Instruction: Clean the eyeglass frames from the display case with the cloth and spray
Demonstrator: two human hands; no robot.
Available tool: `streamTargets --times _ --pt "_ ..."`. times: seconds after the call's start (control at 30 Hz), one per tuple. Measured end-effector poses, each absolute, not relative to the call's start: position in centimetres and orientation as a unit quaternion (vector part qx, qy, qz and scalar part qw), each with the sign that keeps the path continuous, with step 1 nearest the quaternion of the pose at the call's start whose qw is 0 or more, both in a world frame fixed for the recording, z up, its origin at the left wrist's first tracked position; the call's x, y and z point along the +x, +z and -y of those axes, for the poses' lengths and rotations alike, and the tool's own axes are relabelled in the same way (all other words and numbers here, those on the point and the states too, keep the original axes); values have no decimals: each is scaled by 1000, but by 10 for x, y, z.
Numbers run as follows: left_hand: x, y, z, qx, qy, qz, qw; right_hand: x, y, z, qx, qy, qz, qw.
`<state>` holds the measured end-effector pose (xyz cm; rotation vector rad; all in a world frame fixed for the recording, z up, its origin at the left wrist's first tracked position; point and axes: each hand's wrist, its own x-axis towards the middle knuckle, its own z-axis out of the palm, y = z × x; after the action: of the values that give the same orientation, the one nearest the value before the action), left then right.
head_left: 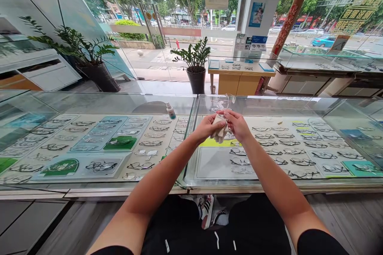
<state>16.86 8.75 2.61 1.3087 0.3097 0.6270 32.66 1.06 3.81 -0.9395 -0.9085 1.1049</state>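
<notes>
Out over the glass display counter, my two hands meet in front of me. My left hand point(207, 128) is closed around a crumpled pale cloth point(220, 131), which hangs below the fingers. Against the cloth's right side, my right hand point(238, 126) is closed, its fingertips pinched at the upper edge. Whether a thin-rimmed item is folded inside the cloth I cannot tell. Just beyond my fingers is a pair of thin clear-framed eyeglasses point(226, 102), partly hidden. To the left, a small white spray bottle point(170, 110) with a blue-green label stands on the counter.
Under the glass, rows of eyeglasses point(151, 143) lie on both sides, some on a blue tray point(98, 131) and a white tray point(212, 163). Past the counter are a potted plant point(196, 77), a wooden display table point(229, 81) and large windows. My shoes point(206, 211) show below.
</notes>
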Motion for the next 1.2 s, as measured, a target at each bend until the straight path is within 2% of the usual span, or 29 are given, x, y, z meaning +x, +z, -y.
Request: streamTargets --times 0.13,0.33,0.67,0.83,0.97,1.03,1.2 --pt "169 24 -93 587 293 -144 741 325 40 -10 -405 483 410 659" --pt "159 33 -96 594 221 -117 765 327 42 -10 -411 487 391 665" --pt "173 24 -88 602 320 -170 712 322 37 -11 -423 460 420 658" --pt "176 22 -88 591 321 -160 722 323 44 -8 -428 431 405 683" --pt "176 23 -95 552 375 -188 720 333 48 -8 -407 417 382 717" --pt "172 26 -103 551 403 -224 696 339 50 -7 -398 409 371 733" --pt "155 33 -125 644 424 -318 552 347 55 -4 -387 414 366 738"
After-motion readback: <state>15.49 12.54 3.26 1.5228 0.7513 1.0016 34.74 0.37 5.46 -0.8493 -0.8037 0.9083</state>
